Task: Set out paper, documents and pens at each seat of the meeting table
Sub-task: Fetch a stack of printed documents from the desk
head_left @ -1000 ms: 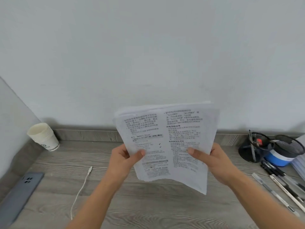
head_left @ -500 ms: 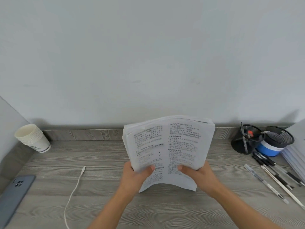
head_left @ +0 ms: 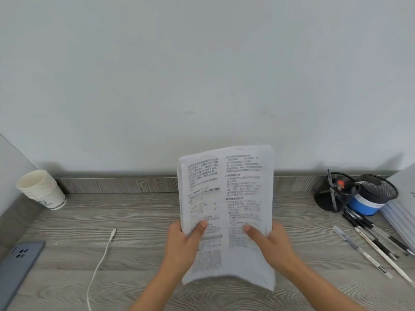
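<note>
Wall [head_left: 202, 75]: plain, pale grey-white; fills the upper half of the view.

Table [head_left: 134, 221]: grey wood-grain top with a low raised strip of the same finish along the wall.

Documents [head_left: 226, 198]: one thick sheaf of printed pages. The front page has two columns of dense text, with two tick marks in the left column. Held up over the middle of the table, near upright, top edge showing against the wall, bottom edge curling toward the person. Print partly blurred, not legible.

Left hand [head_left: 182, 245]: grips the sheaf's left edge low down, thumb [head_left: 201, 225] pressed on the front page, fingers behind the pages and out of sight.

Right hand [head_left: 271, 248]: grips the right edge at about the same height, thumb [head_left: 251, 230] on the front page, fingers hidden behind.

Paper [head_left: 402, 212]: stack of white sheets at the far right of the table, cut off by the frame, just beside the pen holders.

Phone [head_left: 18, 265]: grey, camera side up, at the near left, partly out of frame.

Paper cups [head_left: 42, 189]: nested white stack in the far left corner.

Pen holders [head_left: 332, 194]: two, black mesh, side by side at the far right. The left one holds a pen upright. A blue container [head_left: 363, 205] sits at the foot of the right one; how the two join cannot be told.

Pens [head_left: 377, 243]: several, black and pale, lying loose and roughly parallel on the table in front of the holders, well apart from the hands.

Cable [head_left: 98, 265]: thin, white, plug end on the table between phone and left hand.
</note>
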The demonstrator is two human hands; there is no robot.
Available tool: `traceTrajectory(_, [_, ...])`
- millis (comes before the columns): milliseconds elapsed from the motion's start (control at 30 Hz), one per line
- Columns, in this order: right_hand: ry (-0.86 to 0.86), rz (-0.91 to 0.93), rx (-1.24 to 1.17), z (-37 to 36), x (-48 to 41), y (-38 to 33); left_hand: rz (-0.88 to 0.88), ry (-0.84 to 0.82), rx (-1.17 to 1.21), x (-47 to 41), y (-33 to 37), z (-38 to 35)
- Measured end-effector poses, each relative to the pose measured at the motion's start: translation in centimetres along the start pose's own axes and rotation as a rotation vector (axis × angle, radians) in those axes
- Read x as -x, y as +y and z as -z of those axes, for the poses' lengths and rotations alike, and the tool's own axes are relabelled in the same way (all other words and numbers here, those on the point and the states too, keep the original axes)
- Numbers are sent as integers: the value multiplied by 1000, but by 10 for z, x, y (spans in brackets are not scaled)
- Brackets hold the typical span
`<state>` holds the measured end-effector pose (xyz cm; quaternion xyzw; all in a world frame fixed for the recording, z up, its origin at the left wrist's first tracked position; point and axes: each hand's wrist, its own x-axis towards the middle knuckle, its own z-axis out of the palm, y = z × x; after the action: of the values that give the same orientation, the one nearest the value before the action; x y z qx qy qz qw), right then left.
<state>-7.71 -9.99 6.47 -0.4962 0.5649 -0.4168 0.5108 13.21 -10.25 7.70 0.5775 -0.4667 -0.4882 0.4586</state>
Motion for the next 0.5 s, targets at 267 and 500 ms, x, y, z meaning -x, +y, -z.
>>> traceTrajectory(267, [-312,-285,-204,-8,13,-17,350,-87,328,34,-13,50])
traceTrajectory(500, [-501,-405,-147,-48,25,-2,365,150,460,103,-36,71])
